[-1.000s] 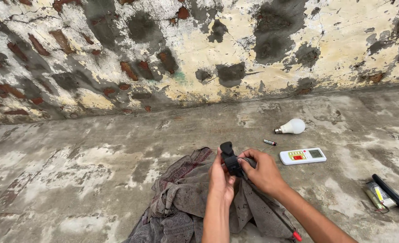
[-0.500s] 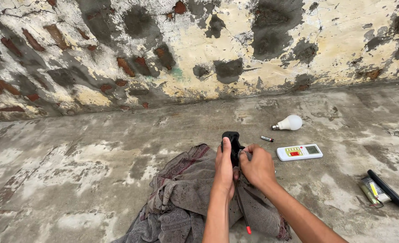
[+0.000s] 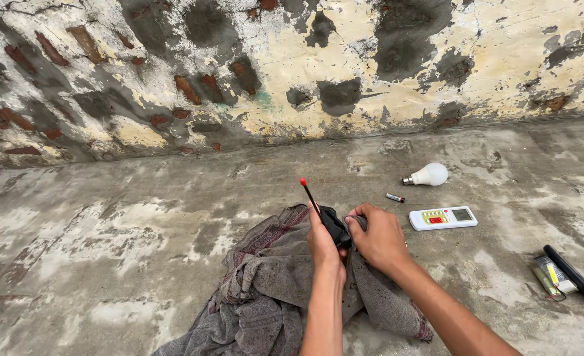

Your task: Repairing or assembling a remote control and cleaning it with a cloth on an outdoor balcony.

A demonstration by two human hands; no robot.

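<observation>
My left hand (image 3: 322, 241) grips a small black device (image 3: 335, 225) with a thin black rod tipped in red (image 3: 309, 192) sticking up and to the left from it. My right hand (image 3: 379, 236) is closed around the same device from the right side. Both hands hover just above a crumpled grey-brown patterned cloth (image 3: 272, 290) spread on the concrete floor.
A white light bulb (image 3: 428, 175), a small battery (image 3: 395, 198) and a white remote control (image 3: 443, 218) lie to the right. Farther right sit a flat black case and a small packet (image 3: 563, 273). A peeling plaster wall (image 3: 292, 72) rises behind.
A thin red-tipped rod now sticks up from the black device; it was not visible before. The hands stay closed on the device over the cloth.
</observation>
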